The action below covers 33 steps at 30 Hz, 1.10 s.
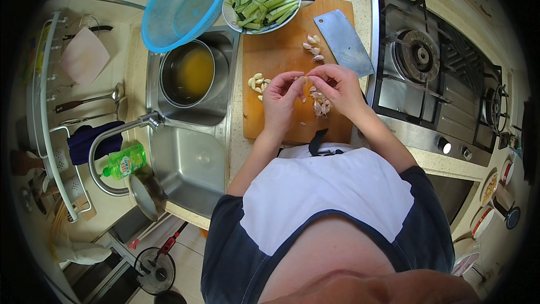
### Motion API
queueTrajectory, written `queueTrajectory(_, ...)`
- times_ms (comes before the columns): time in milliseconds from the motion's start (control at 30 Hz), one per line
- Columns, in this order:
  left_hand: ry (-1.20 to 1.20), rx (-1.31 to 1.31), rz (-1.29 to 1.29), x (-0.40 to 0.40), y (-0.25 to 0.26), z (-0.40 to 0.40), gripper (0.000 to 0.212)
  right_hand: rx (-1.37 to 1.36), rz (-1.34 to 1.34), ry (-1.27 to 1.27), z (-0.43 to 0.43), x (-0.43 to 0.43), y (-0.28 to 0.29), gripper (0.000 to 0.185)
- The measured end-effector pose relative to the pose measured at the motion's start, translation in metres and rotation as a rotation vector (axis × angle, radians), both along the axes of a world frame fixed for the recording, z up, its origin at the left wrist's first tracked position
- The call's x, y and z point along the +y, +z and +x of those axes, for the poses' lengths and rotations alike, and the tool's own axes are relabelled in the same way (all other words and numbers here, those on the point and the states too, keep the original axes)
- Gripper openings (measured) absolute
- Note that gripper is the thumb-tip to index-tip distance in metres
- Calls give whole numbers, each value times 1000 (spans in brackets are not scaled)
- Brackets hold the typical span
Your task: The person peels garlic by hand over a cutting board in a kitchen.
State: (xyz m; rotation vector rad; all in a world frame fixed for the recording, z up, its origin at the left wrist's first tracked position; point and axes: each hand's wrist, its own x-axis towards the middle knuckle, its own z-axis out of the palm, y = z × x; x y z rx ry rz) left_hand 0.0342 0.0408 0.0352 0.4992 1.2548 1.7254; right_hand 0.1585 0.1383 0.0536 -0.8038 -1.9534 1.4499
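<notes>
My left hand (282, 95) and my right hand (339, 89) meet over a wooden cutting board (274, 57). Their fingertips pinch a small garlic clove (306, 79), mostly hidden by the fingers. Peeled garlic cloves (256, 82) lie just left of my left hand, some partly behind it. Beyond my hands sits a loose group of unpeeled garlic cloves (315, 50). Papery garlic skins (321, 107) are heaped beneath my right hand, with a few scraps scattered nearby. A cleaver (344, 42) rests flat across the board's right edge, its blade end close to my right hand.
A bowl of cut cucumber strips (266, 4) stands at the board's far end. Left of it, a blue plastic basket (185, 8) overhangs the steel sink (190, 156), which holds a pot of yellowish liquid (196, 71). A gas stove (422, 63) borders the right side.
</notes>
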Motion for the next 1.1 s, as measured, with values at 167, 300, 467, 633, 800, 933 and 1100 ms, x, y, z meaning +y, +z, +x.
queueTrajectory(167, -116, 126, -95, -2, 7, -9, 13, 4, -95, 78, 4, 4, -9, 10)
queueTrajectory(300, -150, 120, -85, -4, 7, -14, 12, 4, -227, 133, 5, 4, -6, 9)
queueTrajectory(467, -289, 1, -68, 1, 13, -15, 14, 49, -366, 169, 4, -12, -26, 6)
queueTrajectory(633, -248, -216, -26, -1, 8, -16, 13, 99, -529, 50, 5, -13, -16, 7)
queueTrajectory(800, -240, -178, -53, -5, 3, -16, 11, 100, -461, 84, 6, 0, -2, 14)
queueTrajectory(933, -234, -107, -76, -5, 8, -20, 9, 84, -560, 219, 8, 4, 2, 13)
queueTrajectory(1100, -253, 29, -94, -5, 11, -23, 9, 95, -561, 239, 5, 3, 3, 12)
